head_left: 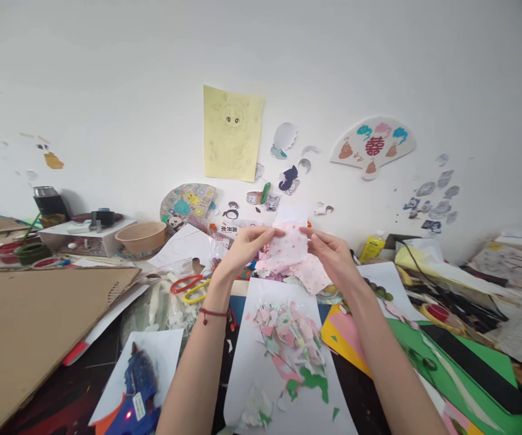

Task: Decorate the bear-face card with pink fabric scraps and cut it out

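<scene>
A pink spotted cloth (288, 248) hangs between my two hands above the back of the table, and more of it lies bunched below. My left hand (251, 246) pinches its upper left corner between thumb and fingers. At the upper right corner, my right hand (330, 251) holds the cloth with thumb and index finger. Beneath my wrists lies a white sheet of paper (243, 368), with a pile of pink, green and white scraps (290, 338) on it.
Red and yellow-handled scissors (193, 289) lie left of the paper. A blue glue gun (141, 393) with a lit red light rests front left. Large cardboard (38, 338) covers the far left. Green sheets (451, 362) lie right; a bowl (141, 237) stands back left.
</scene>
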### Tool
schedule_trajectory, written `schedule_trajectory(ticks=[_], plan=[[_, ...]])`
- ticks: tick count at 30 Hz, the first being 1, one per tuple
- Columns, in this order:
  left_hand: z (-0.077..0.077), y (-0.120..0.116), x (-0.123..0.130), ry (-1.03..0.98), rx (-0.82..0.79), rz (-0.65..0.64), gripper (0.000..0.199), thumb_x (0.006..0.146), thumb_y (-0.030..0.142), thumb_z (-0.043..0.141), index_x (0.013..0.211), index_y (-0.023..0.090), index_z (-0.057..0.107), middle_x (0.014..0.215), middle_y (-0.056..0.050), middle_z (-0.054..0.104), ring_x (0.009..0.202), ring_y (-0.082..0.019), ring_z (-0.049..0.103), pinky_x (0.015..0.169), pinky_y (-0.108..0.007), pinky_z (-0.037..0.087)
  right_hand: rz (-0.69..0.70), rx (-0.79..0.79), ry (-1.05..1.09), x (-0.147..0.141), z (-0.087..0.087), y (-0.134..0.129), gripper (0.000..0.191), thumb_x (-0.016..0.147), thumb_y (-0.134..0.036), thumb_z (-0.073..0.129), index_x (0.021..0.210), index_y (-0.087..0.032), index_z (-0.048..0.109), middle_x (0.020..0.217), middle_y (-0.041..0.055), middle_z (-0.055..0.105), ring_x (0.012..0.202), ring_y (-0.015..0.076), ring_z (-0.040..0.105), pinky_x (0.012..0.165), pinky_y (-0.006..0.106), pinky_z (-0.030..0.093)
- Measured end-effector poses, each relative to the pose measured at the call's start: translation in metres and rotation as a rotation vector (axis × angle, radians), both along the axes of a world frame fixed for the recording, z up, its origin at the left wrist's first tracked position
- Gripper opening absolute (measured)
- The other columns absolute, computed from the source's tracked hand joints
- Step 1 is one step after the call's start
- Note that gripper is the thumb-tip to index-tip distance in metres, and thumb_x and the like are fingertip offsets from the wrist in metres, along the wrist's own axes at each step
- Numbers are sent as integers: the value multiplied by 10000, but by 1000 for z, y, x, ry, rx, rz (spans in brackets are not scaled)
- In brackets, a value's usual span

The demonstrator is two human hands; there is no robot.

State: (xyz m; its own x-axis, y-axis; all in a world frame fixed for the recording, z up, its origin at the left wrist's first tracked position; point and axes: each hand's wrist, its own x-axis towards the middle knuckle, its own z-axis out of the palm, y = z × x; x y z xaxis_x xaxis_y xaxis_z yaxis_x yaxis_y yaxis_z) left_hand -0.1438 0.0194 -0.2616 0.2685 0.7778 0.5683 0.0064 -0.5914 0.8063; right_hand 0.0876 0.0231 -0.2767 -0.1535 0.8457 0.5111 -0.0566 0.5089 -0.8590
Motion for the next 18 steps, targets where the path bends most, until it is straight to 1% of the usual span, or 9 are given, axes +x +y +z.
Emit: schedule_trajectory(ticks=[3, 6, 8, 10, 12, 13, 14, 16, 18], plan=[[2, -3, -2, 24, 57, -46, 281, 892, 270, 537, 1045, 192, 760, 1102, -61, 732, 964, -196, 624, 779, -282, 469, -24, 80, -63, 0, 2, -3, 350, 849, -356, 681, 1187, -268, 708, 1279, 46, 677, 1121, 222, 637, 936, 350, 501], [4, -6, -5, 69, 84, -76, 368, 824, 131, 494, 1080, 207, 747, 1191, -54, 713, 1127, -210, 599, 895, -310, 471, -199, 240, -189, -2, 2, -7, 357, 812, -216, 654, 1158, -261, 727, 1224, 36, 707, 1107, 227, 642, 956, 362, 491], [4, -6, -4, 92, 92, -98, 408, 786, 101, 502, 1102, 207, 737, 1217, -60, 698, 1107, -206, 607, 859, -298, 483, -362, 342, -267, -4, 2, -9, 360, 793, -162, 618, 1116, -255, 749, 1126, 31, 745, 984, 216, 669, 911, 355, 502], [4, -6, -1, 95, 97, -96, 400, 771, 109, 544, 1116, 198, 725, 1213, -73, 692, 991, -188, 630, 758, -270, 489, -458, 405, -303, -6, 3, -12, 309, 798, -169, 614, 1052, -250, 770, 1021, 26, 765, 841, 198, 662, 818, 332, 508], [3, -6, 4, 70, 84, -72, 317, 787, 175, 611, 1085, 175, 720, 1100, -82, 719, 821, -156, 629, 653, -245, 465, -488, 422, -320, -7, 4, -13, 165, 812, -247, 657, 916, -224, 784, 849, 24, 754, 704, 178, 617, 692, 305, 484], [2, -6, 7, 58, 67, -52, 255, 803, 234, 640, 1033, 161, 723, 983, -77, 731, 725, -137, 607, 598, -234, 438, -491, 414, -330, -7, 5, -14, 134, 815, -306, 681, 822, -208, 771, 744, 18, 719, 644, 167, 582, 633, 295, 457], [2, -6, 9, 54, 47, -23, 214, 820, 307, 656, 946, 146, 722, 835, -60, 722, 632, -119, 569, 547, -227, 401, -487, 396, -341, -7, 6, -15, 194, 812, -369, 698, 735, -196, 742, 650, 9, 664, 596, 156, 544, 584, 289, 424], [1, -6, 13, 61, 15, 46, 319, 834, 436, 658, 719, 139, 660, 572, -8, 608, 497, -89, 462, 475, -221, 303, -445, 339, -350, -7, 7, -15, 333, 799, -476, 708, 638, -186, 675, 561, -4, 571, 559, 146, 501, 537, 283, 382], [1, -7, 15, 69, 3, 100, 434, 829, 497, 655, 587, 152, 550, 464, 35, 461, 448, -69, 360, 455, -226, 222, -357, 270, -322, -8, 8, -15, 383, 786, -544, 701, 651, -188, 664, 594, 4, 583, 592, 157, 521, 539, 282, 391]])
